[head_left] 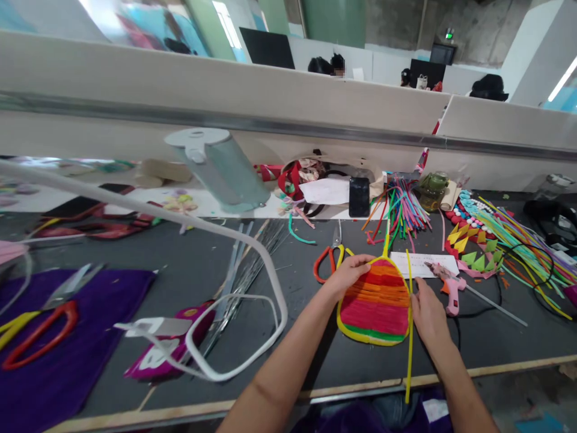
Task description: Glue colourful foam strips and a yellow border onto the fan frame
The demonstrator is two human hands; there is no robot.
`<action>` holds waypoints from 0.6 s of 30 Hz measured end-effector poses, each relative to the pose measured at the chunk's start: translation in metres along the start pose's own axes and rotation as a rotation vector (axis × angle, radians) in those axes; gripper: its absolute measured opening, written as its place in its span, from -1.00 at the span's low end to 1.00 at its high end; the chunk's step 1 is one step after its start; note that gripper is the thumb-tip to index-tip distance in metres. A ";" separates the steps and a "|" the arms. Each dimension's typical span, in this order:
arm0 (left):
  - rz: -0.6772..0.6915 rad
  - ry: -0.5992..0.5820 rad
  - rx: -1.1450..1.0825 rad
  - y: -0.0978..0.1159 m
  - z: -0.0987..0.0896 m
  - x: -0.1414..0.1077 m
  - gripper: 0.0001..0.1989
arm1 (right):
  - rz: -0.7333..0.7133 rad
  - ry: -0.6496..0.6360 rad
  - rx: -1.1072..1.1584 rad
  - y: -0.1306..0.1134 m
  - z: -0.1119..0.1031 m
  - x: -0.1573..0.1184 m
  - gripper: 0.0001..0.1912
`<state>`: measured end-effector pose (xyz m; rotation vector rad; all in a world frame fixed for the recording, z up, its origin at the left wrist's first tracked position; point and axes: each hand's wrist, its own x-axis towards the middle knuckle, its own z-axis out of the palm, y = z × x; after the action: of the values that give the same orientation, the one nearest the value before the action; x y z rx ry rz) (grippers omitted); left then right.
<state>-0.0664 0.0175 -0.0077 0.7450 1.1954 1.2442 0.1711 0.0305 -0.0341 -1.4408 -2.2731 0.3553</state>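
A round fan-shaped piece made of pipe cleaners (374, 304) is over the dark table, striped red, orange, pink and green inside a yellow rim. Its yellow stem points away from me. My left hand (350, 274) grips its upper left edge, thumb and fingers closed. At its right edge, my right hand (428, 310) has its fingers closed on a loose yellow pipe cleaner (409, 367), which runs along the rim and hangs over the table's front edge. The right fingertips are partly hidden. Red-and-yellow-handled scissors (331, 258) lie just beyond my left hand.
A pink glue gun (453, 288) rests to the right with its cord, near a white paper slip (399, 260). Bundled pipe cleaners (410, 207) and a black phone (359, 197) lie behind. A white lamp frame (274, 282) arches over the left side, near a purple cloth (108, 319).
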 end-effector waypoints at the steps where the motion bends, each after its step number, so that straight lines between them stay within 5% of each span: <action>1: -0.003 -0.003 0.004 0.002 -0.003 -0.001 -0.59 | -0.003 -0.001 0.003 -0.001 0.000 0.003 -0.61; 10: -0.031 -0.024 0.020 0.013 -0.009 -0.013 -0.48 | 0.070 -0.033 0.089 -0.001 -0.015 0.022 -0.58; 18: 0.073 0.026 0.146 -0.014 0.031 0.007 -0.58 | 0.272 0.007 0.762 0.030 -0.069 -0.008 -0.54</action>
<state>-0.0339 0.0263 -0.0143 0.8893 1.3001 1.2391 0.2312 0.0352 0.0121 -1.2990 -1.6285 1.1460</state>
